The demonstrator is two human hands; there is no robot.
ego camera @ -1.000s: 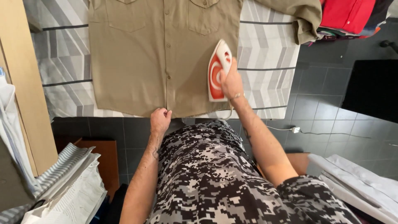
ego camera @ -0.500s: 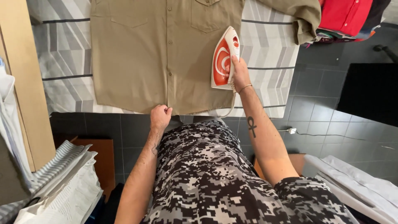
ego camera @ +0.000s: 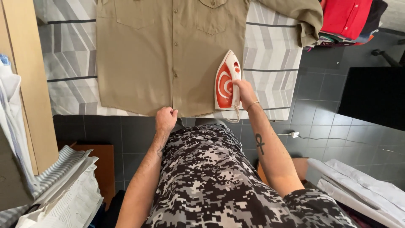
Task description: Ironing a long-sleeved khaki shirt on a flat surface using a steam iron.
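From the head camera, a padded ironing surface (ego camera: 270,55) with a grey and white chevron cover is stretching across the top of the picture, and it is serving as the table here. Below it a floor (ego camera: 320,114) of dark grey tiles is showing, with a white plug and cord (ego camera: 295,134) lying on it to the right. A pale wooden panel (ego camera: 25,84) is running down the left edge.

A khaki shirt (ego camera: 168,55) is lying flat on the table, buttoned front up, its hem hanging at the near edge and one sleeve folded over at the far right. The left hand (ego camera: 165,119) is pinching the shirt's hem at the button strip, fingers pressed together on the cloth. The right hand (ego camera: 243,89) is wrapping its grip around the handle of a red and white iron (ego camera: 224,82), which is resting on the lower right part of the shirt, tip pointing away from the person.

No containers are showing. A stack of folded clothes (ego camera: 344,19), red on top, is sitting at the far right end of the table, just beside the folded sleeve. White and striped folded cloth (ego camera: 63,185) is piling up at lower left beside a brown wooden box or stool (ego camera: 101,164), and more white cloth (ego camera: 363,185) is lying at lower right. The person's camouflage-print top (ego camera: 211,181) is filling the lower middle, hiding the floor under it.
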